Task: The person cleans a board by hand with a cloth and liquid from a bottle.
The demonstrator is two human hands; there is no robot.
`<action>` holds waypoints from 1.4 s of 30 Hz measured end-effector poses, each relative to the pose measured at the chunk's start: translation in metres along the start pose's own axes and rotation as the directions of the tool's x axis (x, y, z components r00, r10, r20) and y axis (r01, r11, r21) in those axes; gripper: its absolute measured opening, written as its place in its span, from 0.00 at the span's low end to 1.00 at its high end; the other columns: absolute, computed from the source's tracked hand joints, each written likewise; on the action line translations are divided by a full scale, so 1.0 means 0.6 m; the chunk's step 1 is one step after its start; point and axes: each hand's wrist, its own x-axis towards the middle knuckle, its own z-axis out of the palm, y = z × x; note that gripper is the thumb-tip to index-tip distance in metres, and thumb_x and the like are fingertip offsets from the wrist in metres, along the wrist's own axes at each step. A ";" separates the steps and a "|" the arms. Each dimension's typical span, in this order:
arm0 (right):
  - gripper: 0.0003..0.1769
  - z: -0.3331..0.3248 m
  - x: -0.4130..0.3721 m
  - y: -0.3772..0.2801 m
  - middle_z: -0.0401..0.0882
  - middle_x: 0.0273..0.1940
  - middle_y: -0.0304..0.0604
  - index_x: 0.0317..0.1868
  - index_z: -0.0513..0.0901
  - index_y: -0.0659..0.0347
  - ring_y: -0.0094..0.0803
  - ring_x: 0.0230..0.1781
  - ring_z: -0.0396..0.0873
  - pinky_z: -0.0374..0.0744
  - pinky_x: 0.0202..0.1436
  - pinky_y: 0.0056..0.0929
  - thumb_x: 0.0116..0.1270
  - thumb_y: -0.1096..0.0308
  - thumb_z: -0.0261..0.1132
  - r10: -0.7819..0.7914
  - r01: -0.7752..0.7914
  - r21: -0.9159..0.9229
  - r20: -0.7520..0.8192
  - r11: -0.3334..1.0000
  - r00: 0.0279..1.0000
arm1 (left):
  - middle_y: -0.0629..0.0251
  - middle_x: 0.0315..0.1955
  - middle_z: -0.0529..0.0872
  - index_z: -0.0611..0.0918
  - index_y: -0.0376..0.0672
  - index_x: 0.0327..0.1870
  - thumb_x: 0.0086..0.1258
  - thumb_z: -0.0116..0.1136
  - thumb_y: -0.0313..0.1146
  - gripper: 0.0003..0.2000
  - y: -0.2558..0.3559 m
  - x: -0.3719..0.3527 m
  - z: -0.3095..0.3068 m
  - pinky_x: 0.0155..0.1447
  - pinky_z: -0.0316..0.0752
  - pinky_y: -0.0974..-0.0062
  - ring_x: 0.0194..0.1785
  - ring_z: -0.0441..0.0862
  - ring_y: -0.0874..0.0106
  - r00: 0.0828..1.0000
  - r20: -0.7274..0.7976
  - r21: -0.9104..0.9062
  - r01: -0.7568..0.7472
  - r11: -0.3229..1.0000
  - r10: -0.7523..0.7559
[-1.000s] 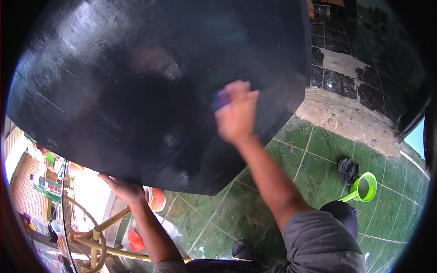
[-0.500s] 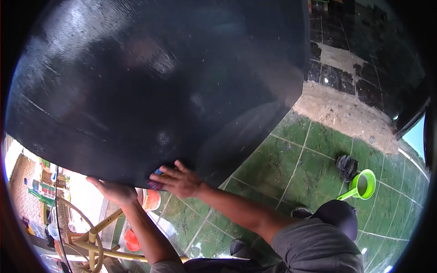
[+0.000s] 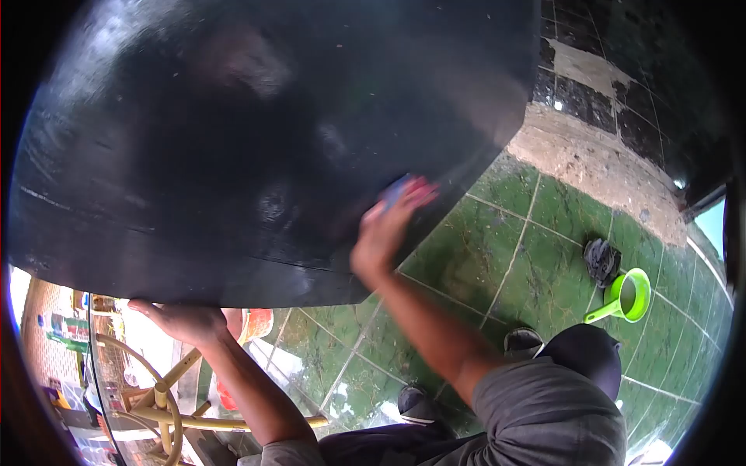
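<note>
A large, glossy black panel [image 3: 233,179] fills most of the upper view, with wet-looking streaks and pale specks on it. My left hand [image 3: 186,322] holds the panel's lower edge from beneath; its fingers are partly hidden behind the panel. Against the panel's face, near its lower right edge, my right hand [image 3: 381,241] grips a pink and blue cleaning pad [image 3: 416,193]. Motion blurs the pad, so whether it is sponge or cloth cannot be made out.
Green tiles [image 3: 466,248] cover the floor. A lime-green dipper [image 3: 631,295] lies at right beside a crumpled dark bundle [image 3: 601,262]. Yellowish round tubing [image 3: 163,404] stands at lower left, near an orange-red container [image 3: 256,324]. Dark wall tiles [image 3: 579,93] are at upper right.
My right hand has swept the pad up and to the right across the panel. My left hand stays at the lower edge, and the view has shifted slightly.
</note>
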 end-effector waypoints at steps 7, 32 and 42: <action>0.42 0.030 -0.095 0.075 0.56 0.78 0.68 0.78 0.48 0.78 0.64 0.82 0.50 0.39 0.82 0.70 0.75 0.67 0.59 -0.270 0.092 0.546 0.255 0.833 0.929 | 0.53 0.80 0.58 0.61 0.43 0.81 0.76 0.44 0.70 0.44 -0.003 0.012 -0.009 0.84 0.48 0.52 0.81 0.56 0.55 0.999 0.039 0.061 -0.010 0.998 0.008; 0.30 0.022 0.282 0.154 0.52 0.79 0.72 0.77 0.59 0.79 0.67 0.83 0.46 0.52 0.83 0.56 0.83 0.67 0.48 -0.180 0.376 0.407 -0.443 0.832 0.878 | 0.53 0.77 0.63 0.64 0.41 0.79 0.82 0.37 0.65 0.38 -0.034 0.026 0.024 0.83 0.52 0.52 0.78 0.61 0.56 0.989 -0.051 0.122 -0.133 0.984 0.140; 0.35 0.148 0.382 0.390 0.49 0.82 0.62 0.81 0.58 0.62 0.54 0.85 0.41 0.46 0.86 0.46 0.85 0.48 0.44 0.626 -0.492 0.578 -0.041 0.651 0.779 | 0.54 0.79 0.61 0.63 0.41 0.79 0.83 0.36 0.64 0.37 -0.041 0.025 0.036 0.84 0.50 0.50 0.79 0.59 0.55 0.984 -0.046 0.177 -0.160 0.971 0.171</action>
